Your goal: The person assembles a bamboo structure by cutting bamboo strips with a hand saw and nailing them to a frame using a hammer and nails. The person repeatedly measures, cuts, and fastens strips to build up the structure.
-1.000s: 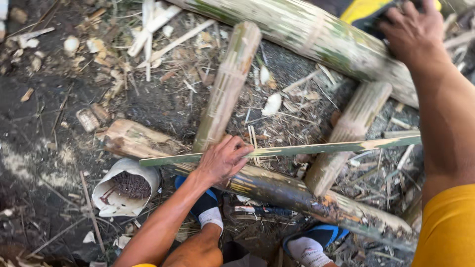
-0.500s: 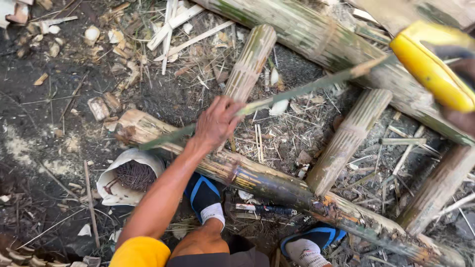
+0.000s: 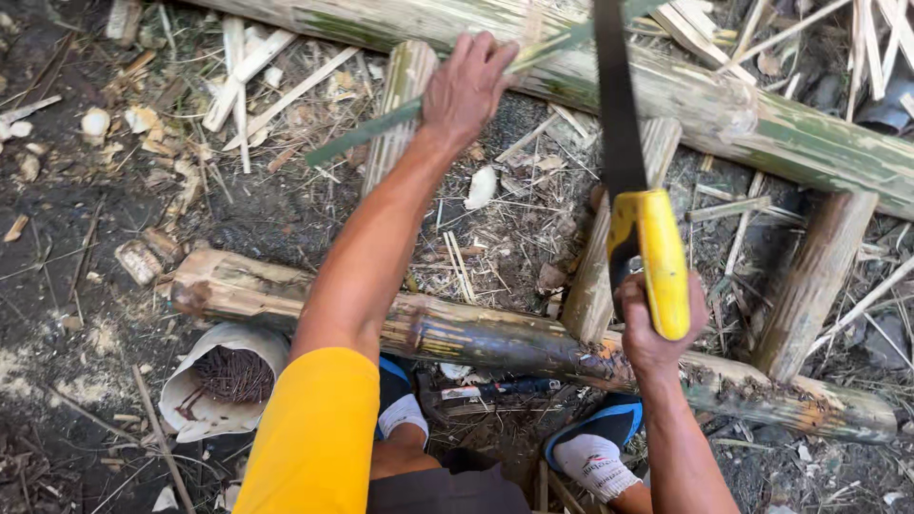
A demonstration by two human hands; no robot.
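- The left hand (image 3: 468, 88) reaches far out, squeezing a thin green bamboo strip (image 3: 381, 127) that slants down to its left.
- The right hand (image 3: 657, 328) grips the yellow-handled saw (image 3: 647, 257), blade pointing straight away above it.

Left hand (image 3: 468, 88): arm extended forward, fingers closed in a grip. Right hand (image 3: 657, 328): raised, fist clenched.

head view | worn on head | faces steeply down | close over ground (image 3: 76, 286)
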